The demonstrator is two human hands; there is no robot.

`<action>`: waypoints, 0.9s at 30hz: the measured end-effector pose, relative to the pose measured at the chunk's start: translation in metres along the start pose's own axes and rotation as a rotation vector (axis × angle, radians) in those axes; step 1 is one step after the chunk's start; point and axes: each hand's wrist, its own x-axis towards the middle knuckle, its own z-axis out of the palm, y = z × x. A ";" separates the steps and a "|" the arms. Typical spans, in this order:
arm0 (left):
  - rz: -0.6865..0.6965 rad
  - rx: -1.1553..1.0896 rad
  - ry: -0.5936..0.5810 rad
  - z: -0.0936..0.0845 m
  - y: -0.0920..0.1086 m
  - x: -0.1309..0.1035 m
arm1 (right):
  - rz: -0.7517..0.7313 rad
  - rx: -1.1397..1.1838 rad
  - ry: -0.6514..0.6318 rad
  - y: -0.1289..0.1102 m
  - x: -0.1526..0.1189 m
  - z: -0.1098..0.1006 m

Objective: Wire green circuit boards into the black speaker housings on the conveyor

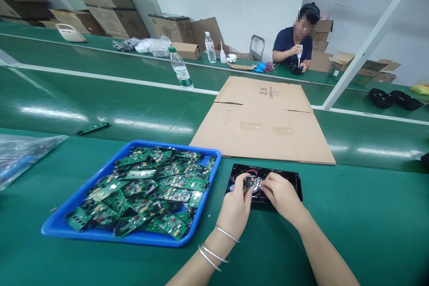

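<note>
A black plastic housing (280, 175) lies on the green bench in front of me, with a round silver speaker (256, 190) inside it. My left hand (237, 205) is closed at the housing's left part, thumb and fingers gripping a small circuit board (249, 183). From the right, my right hand (280, 194) pinches at the board's edge, where a thin red wire (254, 171) loops above. The wire's end is mostly hidden by my fingertips. Left of my hands stands a blue tray (215, 167) heaped with green circuit boards (144, 187).
A flattened cardboard sheet (268, 120) spans the gap behind the housing. A water bottle (181, 69) stands on the far side, and a plastic bag (27, 156) lies at left. Across the line a co-worker (291, 44) handles a white bottle. A slanted white post (372, 40) rises at right.
</note>
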 end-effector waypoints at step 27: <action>-0.017 -0.147 -0.080 -0.001 0.002 0.006 | -0.188 -0.505 0.188 -0.001 0.000 0.018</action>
